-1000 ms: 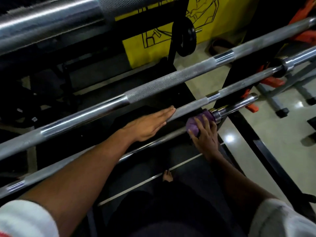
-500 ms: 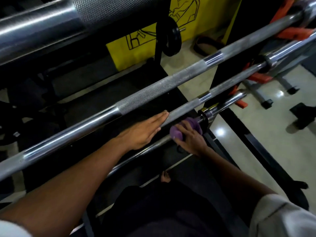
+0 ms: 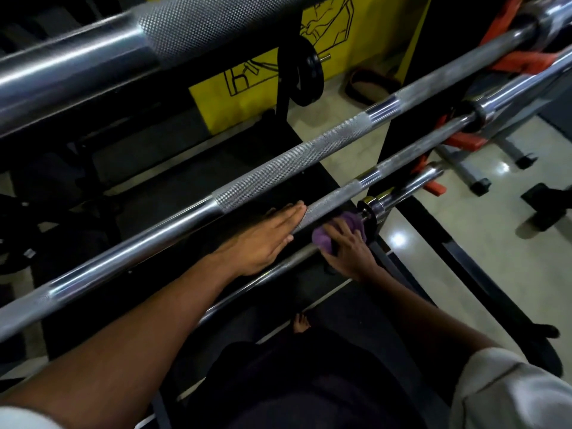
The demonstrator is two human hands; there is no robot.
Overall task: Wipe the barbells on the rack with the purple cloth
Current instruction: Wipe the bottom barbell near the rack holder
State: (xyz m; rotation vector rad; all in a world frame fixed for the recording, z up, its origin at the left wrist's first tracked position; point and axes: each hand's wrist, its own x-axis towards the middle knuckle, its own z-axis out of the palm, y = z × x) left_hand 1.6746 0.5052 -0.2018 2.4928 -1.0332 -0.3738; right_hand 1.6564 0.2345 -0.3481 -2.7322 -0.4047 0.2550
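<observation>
Down low on the rack, the right hand (image 3: pixel 348 252) grips the purple cloth (image 3: pixel 335 232), bunched around the lowest barbell (image 3: pixel 278 267) just beside its chrome collar (image 3: pixel 370 209). Fingers curl over the top of the cloth, which bulges out to the left of them. The left hand (image 3: pixel 263 239) lies flat with straight fingers together, its fingertips (image 3: pixel 297 209) resting against the knurled shaft of the second barbell (image 3: pixel 332 199), just left of the cloth. A third barbell (image 3: pixel 278 171) runs diagonally above and farther off, with knurled and smooth bands, and a thicker bar (image 3: pixel 123 48) crosses the far left corner. Beyond the bars a black weight plate (image 3: pixel 306 78) hangs in front of a yellow panel (image 3: pixel 247 88). Orange-and-grey equipment (image 3: pixel 464 144) stands on the pale glossy floor (image 3: pixel 464 243) at the right. A bare foot (image 3: pixel 301 323) shows on the dark mat near the bottom.
</observation>
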